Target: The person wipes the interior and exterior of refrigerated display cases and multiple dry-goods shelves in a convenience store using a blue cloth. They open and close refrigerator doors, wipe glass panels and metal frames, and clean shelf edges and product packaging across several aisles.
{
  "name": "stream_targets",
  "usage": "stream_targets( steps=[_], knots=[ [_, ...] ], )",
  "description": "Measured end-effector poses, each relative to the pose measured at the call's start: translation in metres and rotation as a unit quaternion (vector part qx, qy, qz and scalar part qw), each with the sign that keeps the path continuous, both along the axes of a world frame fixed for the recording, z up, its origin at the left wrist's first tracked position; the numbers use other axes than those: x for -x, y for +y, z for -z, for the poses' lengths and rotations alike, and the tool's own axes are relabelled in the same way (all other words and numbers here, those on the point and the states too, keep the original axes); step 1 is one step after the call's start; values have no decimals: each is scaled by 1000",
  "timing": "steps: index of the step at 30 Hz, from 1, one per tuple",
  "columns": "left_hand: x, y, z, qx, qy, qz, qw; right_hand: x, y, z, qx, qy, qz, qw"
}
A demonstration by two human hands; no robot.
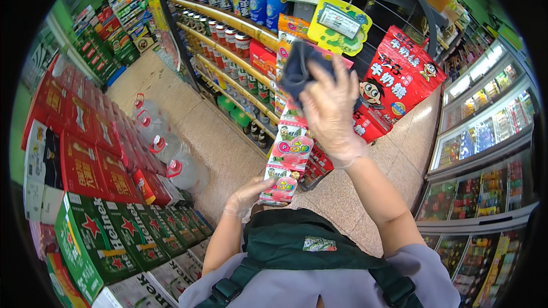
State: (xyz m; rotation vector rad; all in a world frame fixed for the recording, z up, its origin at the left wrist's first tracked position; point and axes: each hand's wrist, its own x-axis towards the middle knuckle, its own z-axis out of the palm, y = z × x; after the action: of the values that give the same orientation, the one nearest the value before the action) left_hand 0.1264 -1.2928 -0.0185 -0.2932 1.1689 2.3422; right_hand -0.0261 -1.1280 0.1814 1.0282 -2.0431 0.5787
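My left hand [246, 194], in a clear plastic glove, grips the lowest packet of a hanging strip of pink and white gummy candy packets [292, 147], its thumb on the front. My right hand [332, 115], gloved too and blurred by motion, holds a dark blue cloth [295, 70] over the upper part of the strip. Cloth and hand hide several packets there. Just right of the cloth, large red bags of milk candy [400, 77] hang from a wire rack. A yellow card with a price label [342, 25] hangs above my right hand.
Shelves of drink cans [222, 34] stand ahead to the left. Large clear water jugs [171, 145] rest on the tiled floor [222, 154] beside stacked red cartons [81, 149]. Green beer cartons [111, 231] rise at near left. Glass-door coolers [479, 137] line the right.
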Motion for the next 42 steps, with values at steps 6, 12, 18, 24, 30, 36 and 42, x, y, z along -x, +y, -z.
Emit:
stream_targets(
  steps=[6, 12, 18, 24, 30, 36, 42],
  knots=[
    [-25, 9, 7, -31, 20, -9, 999, -51, 4, 126, -153, -172, -125, 965],
    [-72, 25, 78, -132, -41, -109, 984, -122, 24, 192, -178, -254, -204, 929],
    [-105, 45, 139, -263, -19, -140, 954, -147, 32, 221, -211, -292, -206, 910],
    [-120, 67, 151, -180, -75, -88, 977, -148, 40, 251, -217, -310, -175, 909],
    [-127, 100, 140, -241, -41, -221, 944, -169, 66, 281, -226, -454, -166, 846],
    [-140, 122, 139, -232, -165, -331, 900, -190, 95, 292, -320, -398, -286, 810],
    [-141, 100, 125, -83, -13, -219, 972, -194, 107, 322, -289, -640, -364, 612]
  ],
)
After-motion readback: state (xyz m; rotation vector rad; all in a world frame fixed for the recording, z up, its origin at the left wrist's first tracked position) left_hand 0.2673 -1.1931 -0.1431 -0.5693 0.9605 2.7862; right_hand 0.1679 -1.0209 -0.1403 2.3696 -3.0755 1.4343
